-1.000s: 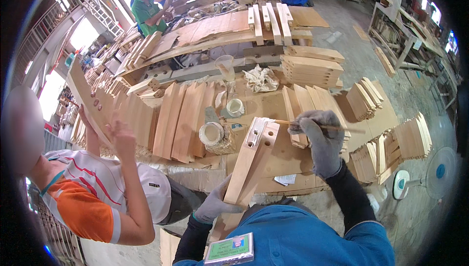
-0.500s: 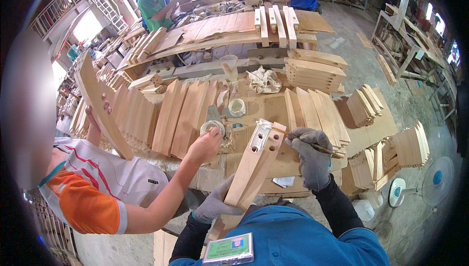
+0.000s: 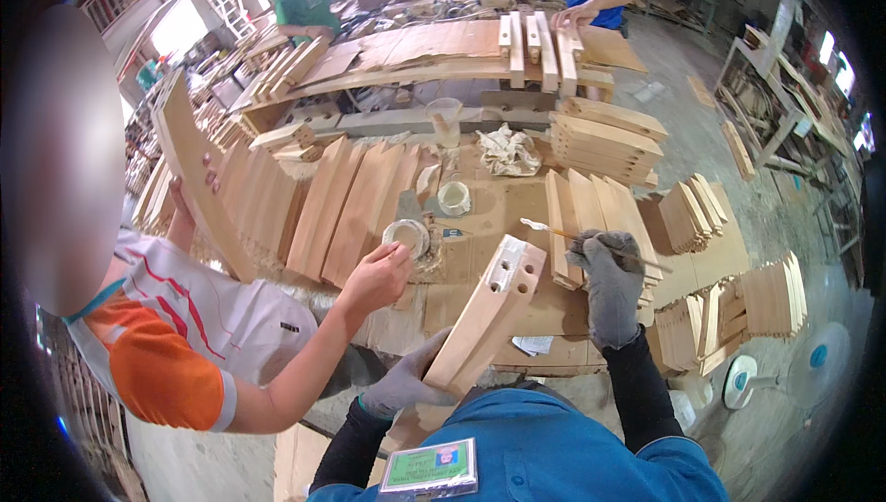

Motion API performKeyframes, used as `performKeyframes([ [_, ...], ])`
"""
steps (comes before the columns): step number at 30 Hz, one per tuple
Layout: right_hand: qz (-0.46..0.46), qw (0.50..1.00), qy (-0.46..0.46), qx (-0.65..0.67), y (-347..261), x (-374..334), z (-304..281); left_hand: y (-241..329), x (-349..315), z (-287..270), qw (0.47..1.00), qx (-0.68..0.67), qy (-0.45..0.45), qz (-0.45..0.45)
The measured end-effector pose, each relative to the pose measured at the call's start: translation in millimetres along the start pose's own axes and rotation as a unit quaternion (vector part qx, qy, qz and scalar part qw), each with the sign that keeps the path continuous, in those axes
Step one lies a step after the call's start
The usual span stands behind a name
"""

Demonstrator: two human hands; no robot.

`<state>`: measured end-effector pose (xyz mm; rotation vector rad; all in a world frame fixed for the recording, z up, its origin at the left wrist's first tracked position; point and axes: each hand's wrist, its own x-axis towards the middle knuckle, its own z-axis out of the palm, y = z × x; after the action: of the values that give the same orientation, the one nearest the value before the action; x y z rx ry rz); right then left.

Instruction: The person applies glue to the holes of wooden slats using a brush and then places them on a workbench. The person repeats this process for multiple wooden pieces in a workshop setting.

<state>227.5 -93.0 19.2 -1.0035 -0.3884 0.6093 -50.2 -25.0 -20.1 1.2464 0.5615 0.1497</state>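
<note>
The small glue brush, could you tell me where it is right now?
In the head view, the glue brush is right of centre, held in the gloved right hand, its tip just above the drilled end of the wooden piece.

Crumpled rag (image 3: 508,149), clear plastic cup (image 3: 446,121)

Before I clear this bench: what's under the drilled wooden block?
The drilled wooden block, held by the left hand, hangs over the cardboard-covered bench and a white paper scrap. Whatever lies directly beneath it is hidden.

Left grip (image 3: 403,382) closed; right grip (image 3: 609,271) clenched
</note>
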Motion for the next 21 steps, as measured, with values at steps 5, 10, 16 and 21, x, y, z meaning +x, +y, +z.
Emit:
performKeyframes([
  [5,0.019,0.996,-0.064,-0.061,13,23,8,-17,-8,-9,0.999,0.021,-0.02,-0.023],
  [10,0.07,0.98,-0.163,-0.091,55,46,45,-33,-28,-17,0.994,0.066,-0.003,-0.083],
  [16,0.05,0.947,-0.254,-0.191,144,69,88,-69,-48,-30,0.991,0.035,0.029,-0.124],
  [21,-0.037,0.906,-0.301,-0.296,209,75,104,-73,-58,-37,0.987,0.052,0.03,-0.151],
])
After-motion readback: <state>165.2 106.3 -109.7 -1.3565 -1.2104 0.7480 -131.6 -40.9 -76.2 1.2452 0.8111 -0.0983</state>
